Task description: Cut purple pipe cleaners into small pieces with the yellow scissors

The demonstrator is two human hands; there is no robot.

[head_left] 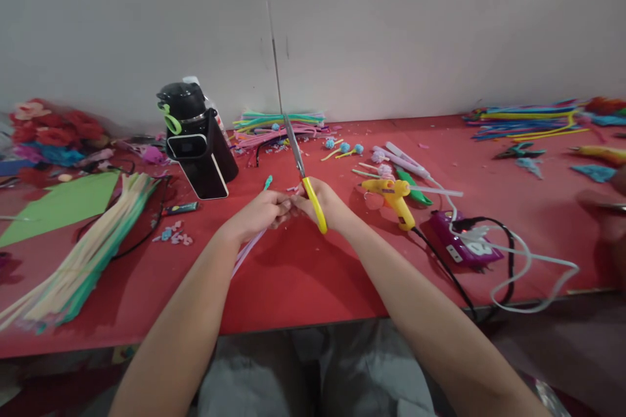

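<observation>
1. Clock centred on the two hands, 12 pointing at the wall.
2. Left hand (268,214): fingers bunched in a narrow grip, tips meeting the right hand's. Piece between them too small to make out.
3. Right hand (323,203): yellow-handled scissors (296,146) hooked on it, blades toward 12, near each other. Fingertips in the same pinch.
4. Lilac stems (248,251) run out between 7 and 8 from under the left hand. Held or just lying on the red table (303,293): can't tell from here.
5. Looks done: blue pompoms on stems (345,148) between 1 and 2, pink pompoms on stems (384,171) just past 2. All lie clear of the hands.
6. Looks left: piece in the fingers, no finished shape visible. Small cut bits (176,233) loose between 8 and 9; cream-and-green bundle (92,254) further out same way, long; back bundle (278,135) at 12, also plenty.
7. Glue gun (394,201) lies at 3, cord attached, nobody's hand on it.
8. My read: partway, a small batch made, lots of stock remaining.
</observation>
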